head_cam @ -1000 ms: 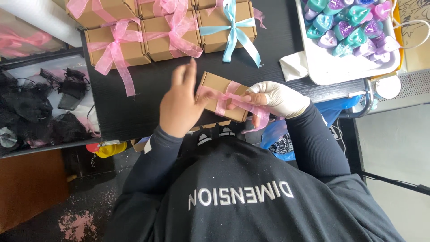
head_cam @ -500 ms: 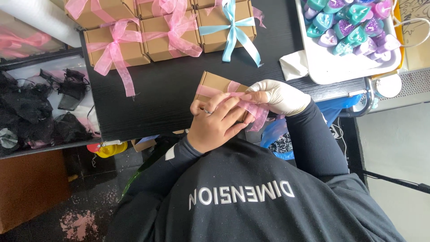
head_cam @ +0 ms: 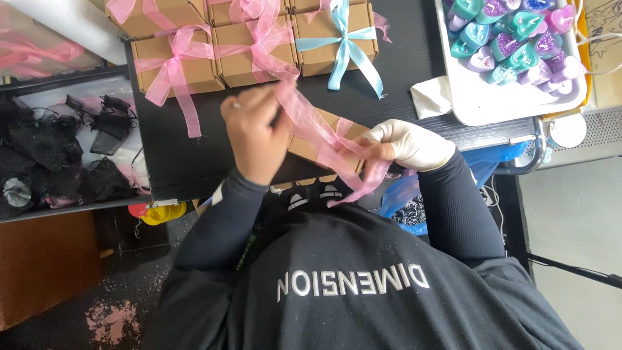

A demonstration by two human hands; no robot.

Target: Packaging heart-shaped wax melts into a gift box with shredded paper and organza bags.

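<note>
A small brown cardboard box (head_cam: 322,150) lies at the near edge of the black table (head_cam: 188,162), wrapped with sheer pink ribbon (head_cam: 303,115). My left hand (head_cam: 254,137), bare, pinches one ribbon end and holds it stretched up and to the left of the box. My right hand (head_cam: 412,144), in a white glove, grips the ribbon at the box's right end, where loose tails hang down over the table edge. My own dark sleeves and chest fill the lower part of the view.
Behind stand several brown boxes tied with pink bows (head_cam: 176,59) and one with a light blue bow (head_cam: 343,40). A white tray (head_cam: 483,104) of teal and purple heart shapes sits at the right. Black mesh pouches (head_cam: 45,149) lie in a bin at the left.
My left hand has lifted off the box and drawn up and left, pulling a length of pink ribbon taut. My right hand has stayed at the box's right end.
</note>
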